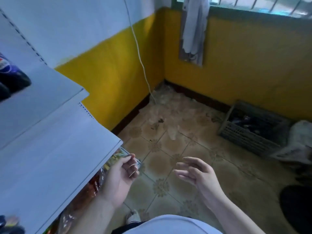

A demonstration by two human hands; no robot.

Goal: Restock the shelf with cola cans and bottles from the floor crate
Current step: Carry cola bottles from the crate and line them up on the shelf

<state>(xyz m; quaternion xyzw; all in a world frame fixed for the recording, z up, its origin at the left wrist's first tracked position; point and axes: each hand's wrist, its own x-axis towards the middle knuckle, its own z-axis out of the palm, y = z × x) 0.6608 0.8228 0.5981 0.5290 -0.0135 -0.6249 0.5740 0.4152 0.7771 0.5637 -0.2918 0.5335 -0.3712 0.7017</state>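
Note:
A grey slatted crate (pixel 243 134) stands on the floor by the yellow wall at the right, with dark bottles (pixel 253 123) lying inside. White shelf boards (pixel 50 146) fill the left side. Dark cola bottles with a blue label (pixel 8 73) lie at the far left on the upper board. My left hand (pixel 121 176) hovers beside the lower shelf's edge, fingers loosely curled, holding nothing. My right hand (pixel 197 174) is over the tiled floor, fingers relaxed and spread, empty. Both hands are well short of the crate.
Snack packets (pixel 101 174) lie under the lower shelf board. A white cable (pixel 140 61) hangs down the wall into the corner. White sacks (pixel 297 144) sit right of the crate. A dark round object (pixel 297 206) is at the right edge. Tiled floor (pixel 168 149) lies between me and the crate.

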